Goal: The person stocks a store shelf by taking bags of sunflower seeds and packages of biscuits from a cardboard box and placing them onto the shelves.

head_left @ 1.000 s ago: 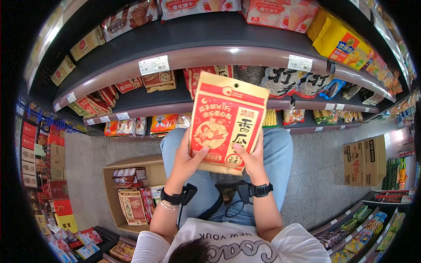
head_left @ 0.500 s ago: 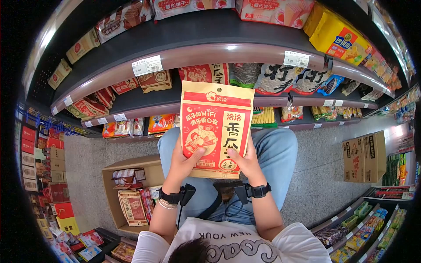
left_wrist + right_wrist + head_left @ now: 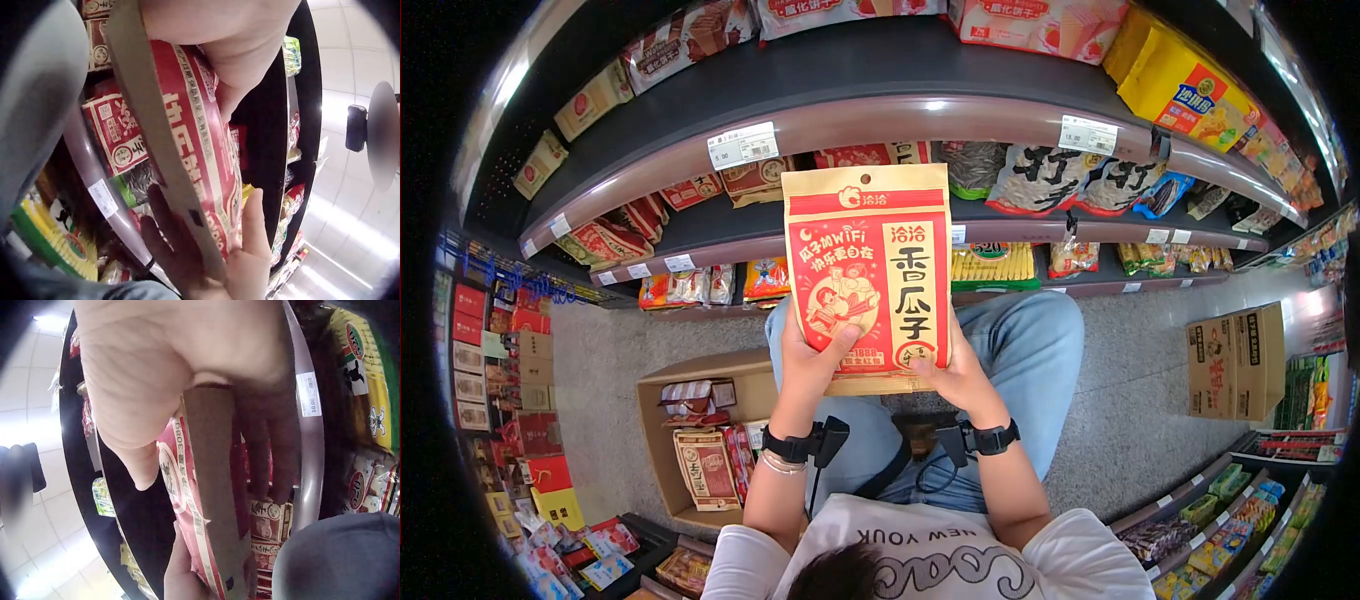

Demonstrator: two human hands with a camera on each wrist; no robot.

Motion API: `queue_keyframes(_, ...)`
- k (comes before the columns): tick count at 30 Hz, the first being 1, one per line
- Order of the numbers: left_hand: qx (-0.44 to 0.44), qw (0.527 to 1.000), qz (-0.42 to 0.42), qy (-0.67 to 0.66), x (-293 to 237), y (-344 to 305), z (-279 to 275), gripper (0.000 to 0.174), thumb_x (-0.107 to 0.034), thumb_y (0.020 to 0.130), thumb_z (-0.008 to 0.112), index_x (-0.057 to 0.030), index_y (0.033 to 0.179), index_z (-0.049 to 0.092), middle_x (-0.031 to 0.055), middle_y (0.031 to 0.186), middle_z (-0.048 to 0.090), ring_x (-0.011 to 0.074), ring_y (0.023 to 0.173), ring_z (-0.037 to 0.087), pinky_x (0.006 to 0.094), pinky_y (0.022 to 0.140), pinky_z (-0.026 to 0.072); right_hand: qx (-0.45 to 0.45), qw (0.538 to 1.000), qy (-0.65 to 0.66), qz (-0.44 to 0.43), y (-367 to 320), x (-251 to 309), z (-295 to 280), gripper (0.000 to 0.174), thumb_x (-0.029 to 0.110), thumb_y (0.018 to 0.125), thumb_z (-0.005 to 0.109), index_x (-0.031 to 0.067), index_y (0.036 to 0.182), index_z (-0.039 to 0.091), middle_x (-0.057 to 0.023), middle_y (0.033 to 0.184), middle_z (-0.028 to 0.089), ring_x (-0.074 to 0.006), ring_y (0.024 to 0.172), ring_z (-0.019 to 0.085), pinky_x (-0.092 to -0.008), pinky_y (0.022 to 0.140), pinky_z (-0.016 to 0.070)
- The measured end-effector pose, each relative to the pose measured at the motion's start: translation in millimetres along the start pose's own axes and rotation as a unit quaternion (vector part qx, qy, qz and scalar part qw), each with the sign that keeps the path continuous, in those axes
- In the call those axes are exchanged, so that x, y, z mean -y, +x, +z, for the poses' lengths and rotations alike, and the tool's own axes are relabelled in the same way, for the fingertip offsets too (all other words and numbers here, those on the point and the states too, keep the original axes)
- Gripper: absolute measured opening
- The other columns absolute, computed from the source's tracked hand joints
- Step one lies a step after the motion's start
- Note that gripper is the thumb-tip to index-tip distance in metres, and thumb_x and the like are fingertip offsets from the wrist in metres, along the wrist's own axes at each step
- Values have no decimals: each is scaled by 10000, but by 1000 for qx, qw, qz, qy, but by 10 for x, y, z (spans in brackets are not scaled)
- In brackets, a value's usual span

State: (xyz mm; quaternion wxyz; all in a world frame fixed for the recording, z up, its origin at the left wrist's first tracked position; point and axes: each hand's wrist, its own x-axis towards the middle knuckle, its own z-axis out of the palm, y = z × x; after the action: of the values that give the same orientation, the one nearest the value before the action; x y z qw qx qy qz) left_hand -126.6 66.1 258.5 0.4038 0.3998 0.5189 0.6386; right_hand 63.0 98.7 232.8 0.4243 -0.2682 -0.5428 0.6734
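Both hands hold up a red and tan paper bag of sunflower seeds [image 3: 865, 270], its printed front facing the head camera. My left hand [image 3: 812, 350] grips the lower left side, thumb across the front. On the lower right side my right hand [image 3: 962, 372] has its thumb on the front, with the fingers behind. From the left wrist, the bag's edge [image 3: 169, 137] shows between the left hand [image 3: 219, 31] and the right hand [image 3: 244, 262]. In the right wrist view, the right hand [image 3: 181, 369] spans the narrow side of the bag [image 3: 215, 469].
A cardboard box [image 3: 662, 455] with several snack packs stands on the floor at the left. In front, shelves [image 3: 840, 105] hold wafer packs and more seed bags. Another carton [image 3: 1235, 362] stands at the right. The person's legs [image 3: 1030, 350] are folded below the bag.
The bag has shifted left and turned from a tilt to nearly upright, both hands still gripping its lower sides. The right thumb now sits nearer the bag's lower right edge.
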Motion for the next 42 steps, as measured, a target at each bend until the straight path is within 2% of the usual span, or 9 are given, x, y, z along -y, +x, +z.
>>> queue_keyframes(4,3,1000,-22,-12,10,13,-25,550,-71,789,739,-1,1247,443,91,1145,592,144,1022,588,286,877,491,21,998,-52,5,-16,33,-86,838,288,861,674,4,1474,179,-133,1453,329,-193,1327,314,-323,1054,319)
queue_keyframes(7,-7,1000,-17,-4,28,26,-55,562,-71,780,747,-2,1248,442,89,1147,592,146,1024,589,290,878,492,31,989,-146,-2,-25,-122,-246,782,344,870,649,13,1457,252,-148,1468,315,-243,1358,294,-348,1041,349)
queue_keyframes(13,-51,998,-24,-23,-10,77,-103,579,-69,779,750,-9,1262,437,90,1167,583,148,1046,581,295,889,489,76,996,-51,-8,-30,75,-318,680,363,896,610,72,1442,330,-148,1476,310,-277,1358,307,-379,1011,399)
queue_keyframes(22,-62,994,-40,-77,21,47,-67,557,-45,806,717,-19,1275,418,92,1199,567,153,1066,572,304,912,482,90,994,-35,-53,-64,-13,-209,644,364,921,577,57,1435,342,-148,1495,281,-276,1387,248,-389,1101,243)
queue_keyframes(31,-61,996,-20,-64,-25,44,-74,575,-38,802,718,-20,1284,405,92,1203,560,155,1081,565,310,925,477,69,997,-20,-20,-55,20,-384,634,406,931,546,35,1415,373,-166,1438,377,-270,1346,318,-387,1089,258)
queue_keyframes(34,-65,996,-21,-66,-41,66,-67,586,-43,797,724,-21,1286,402,91,1198,561,155,1079,566,307,916,483,101,991,-72,-41,-38,-33,-413,638,386,928,562,37,1422,361,-167,1428,386,-268,1337,335,-388,1075,289)
queue_keyframes(37,-64,995,-30,-64,-41,77,-86,604,-57,790,736,-21,1290,399,90,1201,560,154,1075,568,304,905,490,70,996,-32,-36,-76,-44,-280,634,323,917,598,21,1419,356,-162,1391,421,-256,1318,362,-377,1045,332)
queue_keyframes(40,-44,996,-35,-66,-64,67,-108,612,-61,776,749,-16,1283,409,88,1180,572,154,1049,582,304,890,502,58,995,71,-24,-64,-3,-267,506,264,904,630,-8,1297,463,-139,1348,454,-232,1278,409,-374,1031,357)
queue_keyframes(42,-4,998,-56,-34,-48,34,-118,617,-60,761,763,-10,1272,421,88,1171,580,154,1038,590,305,888,505,43,994,98,-24,-48,-51,-337,428,246,899,639,-1,1208,476,-128,1329,462,-217,1253,432,-370,1027,371)
